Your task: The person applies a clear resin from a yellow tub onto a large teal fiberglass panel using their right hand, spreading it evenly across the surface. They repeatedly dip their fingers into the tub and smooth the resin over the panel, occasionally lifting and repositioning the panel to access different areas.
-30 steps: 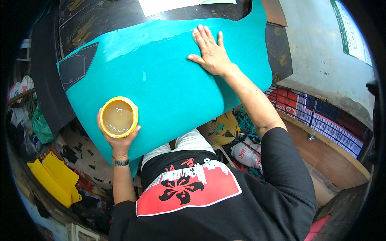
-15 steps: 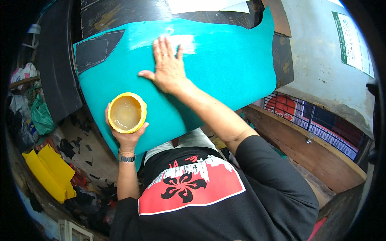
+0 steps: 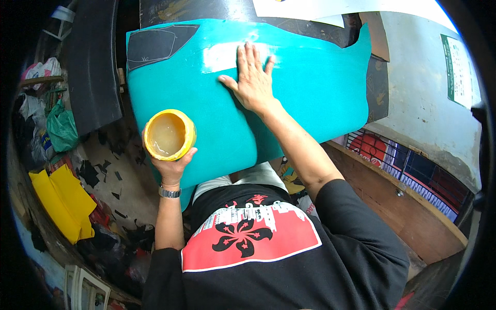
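Observation:
My left hand (image 3: 174, 171) is wrapped round a yellow-rimmed jar (image 3: 192, 135), held up over the near left part of a teal sheet (image 3: 310, 77). Inside the jar is a cloudy, pale, thick liquid (image 3: 166, 137). Lying flat on the sheet, my right hand (image 3: 253, 85) has its fingers stretched out and its thumb apart. A wet-looking shine spreads around those fingertips. A black cut piece (image 3: 161, 45) with pale drawn outlines rests on the sheet's far left corner. The sheet's near edge hangs down towards my lap.
A dark table top (image 3: 206, 9) shows beyond the sheet, with white sheet material (image 3: 299, 9) on it. A black panel (image 3: 93, 67) stands at left. Yellow folded material (image 3: 64, 204), a green bag (image 3: 62, 126) and dark scraps lie lower left. A grey wall (image 3: 413, 67) and wooden board (image 3: 398, 199) bound the right.
The whole view has shifted, so the sheet and my right hand appear further right. The jar leans slightly more leftward. The bright shine now sits mainly left of my right fingers.

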Available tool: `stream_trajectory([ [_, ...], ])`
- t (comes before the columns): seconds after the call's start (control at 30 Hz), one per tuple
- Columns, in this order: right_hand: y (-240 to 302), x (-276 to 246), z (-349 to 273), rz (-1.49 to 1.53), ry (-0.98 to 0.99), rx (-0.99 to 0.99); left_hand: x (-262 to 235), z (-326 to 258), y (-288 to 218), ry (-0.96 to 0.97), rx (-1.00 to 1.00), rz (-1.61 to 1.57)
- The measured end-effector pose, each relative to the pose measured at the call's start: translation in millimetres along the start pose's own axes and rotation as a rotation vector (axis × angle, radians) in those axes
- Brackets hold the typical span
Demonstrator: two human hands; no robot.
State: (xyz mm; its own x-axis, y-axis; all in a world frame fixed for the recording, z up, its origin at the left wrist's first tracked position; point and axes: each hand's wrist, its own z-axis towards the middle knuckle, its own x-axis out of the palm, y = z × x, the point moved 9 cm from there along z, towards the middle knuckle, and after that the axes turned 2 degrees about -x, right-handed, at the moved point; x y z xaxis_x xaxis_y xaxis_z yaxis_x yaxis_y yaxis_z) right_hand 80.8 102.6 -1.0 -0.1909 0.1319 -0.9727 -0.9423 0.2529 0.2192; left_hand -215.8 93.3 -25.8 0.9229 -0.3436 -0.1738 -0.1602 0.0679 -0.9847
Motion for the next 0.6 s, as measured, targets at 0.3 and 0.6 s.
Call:
stream_trajectory([
  [0.3,101,26,8,0.184,0.12,-0.341,6,-3,7,0.013,-0.091,-0.115],
  [0.6,141,42,14,0.209,0.062,-0.393,4,-2,-5,-0.046,0.008,-0.127],
])
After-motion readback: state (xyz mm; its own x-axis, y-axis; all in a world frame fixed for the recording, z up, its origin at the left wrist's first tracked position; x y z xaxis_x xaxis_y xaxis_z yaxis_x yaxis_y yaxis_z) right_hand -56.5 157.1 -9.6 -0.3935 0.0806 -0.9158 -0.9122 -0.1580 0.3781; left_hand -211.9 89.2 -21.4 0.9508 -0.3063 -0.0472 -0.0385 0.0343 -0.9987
